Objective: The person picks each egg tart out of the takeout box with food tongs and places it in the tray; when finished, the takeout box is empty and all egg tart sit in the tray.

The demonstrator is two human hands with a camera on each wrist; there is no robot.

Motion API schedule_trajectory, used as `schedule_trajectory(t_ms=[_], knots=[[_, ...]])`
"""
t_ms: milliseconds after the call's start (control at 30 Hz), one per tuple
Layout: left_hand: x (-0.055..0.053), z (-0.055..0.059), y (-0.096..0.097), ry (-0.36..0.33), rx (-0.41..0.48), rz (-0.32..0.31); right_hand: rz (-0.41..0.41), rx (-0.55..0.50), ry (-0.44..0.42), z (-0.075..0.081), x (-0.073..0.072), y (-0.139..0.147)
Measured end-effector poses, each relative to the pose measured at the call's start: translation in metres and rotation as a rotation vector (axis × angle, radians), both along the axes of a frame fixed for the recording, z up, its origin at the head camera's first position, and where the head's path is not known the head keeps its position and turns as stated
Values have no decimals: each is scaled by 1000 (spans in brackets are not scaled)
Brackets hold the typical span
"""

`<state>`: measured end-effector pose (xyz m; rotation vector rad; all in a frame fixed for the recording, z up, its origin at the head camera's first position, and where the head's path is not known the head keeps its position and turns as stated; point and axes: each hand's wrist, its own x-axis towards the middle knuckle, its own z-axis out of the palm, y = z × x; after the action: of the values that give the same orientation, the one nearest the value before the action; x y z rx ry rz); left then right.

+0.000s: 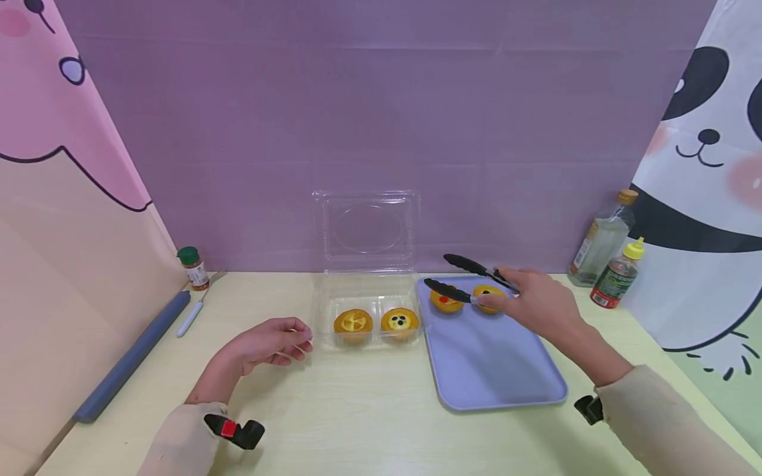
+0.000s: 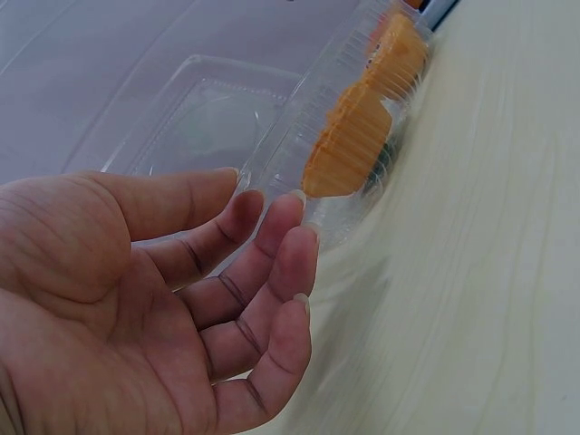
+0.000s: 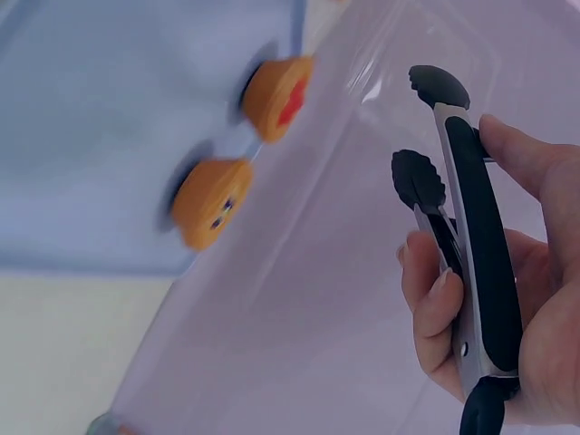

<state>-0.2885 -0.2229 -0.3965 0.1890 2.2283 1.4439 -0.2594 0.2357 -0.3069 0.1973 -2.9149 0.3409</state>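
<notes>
My left hand is at the near left edge of a clear plastic clamshell box. Its thumb and forefinger pinch the rim while the other fingers curl loosely below. Two orange tarts sit in the box's near compartments, one with a yellow crossed top and one with a face. With my right hand I grip tongs with black tips, spread apart and holding nothing. The tongs are over the blue tray, where a red-marked tart and another faced tart lie at the far end.
At the back right stand a clear bottle with an orange cap and a yellow-capped bottle. A green-capped jar, a fork with a pale handle and a long blue roll are on the left. A purple backdrop rises behind.
</notes>
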Motion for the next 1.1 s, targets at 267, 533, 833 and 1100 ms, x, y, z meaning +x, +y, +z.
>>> schedule_trajectory(t_ms=[267, 533, 833, 1100], knots=[[-1, 0, -1, -4, 2, -2, 91, 71, -13, -1, 2, -43], [0, 0, -1, -14, 11, -10, 186, 104, -59, -5, -3, -87], [-2, 0, -1, -21, 3, 2, 218, 158, -82, -11, -12, -135], [0, 0, -1, -15, 21, -8, 218, 137, -82, -8, -14, -158]])
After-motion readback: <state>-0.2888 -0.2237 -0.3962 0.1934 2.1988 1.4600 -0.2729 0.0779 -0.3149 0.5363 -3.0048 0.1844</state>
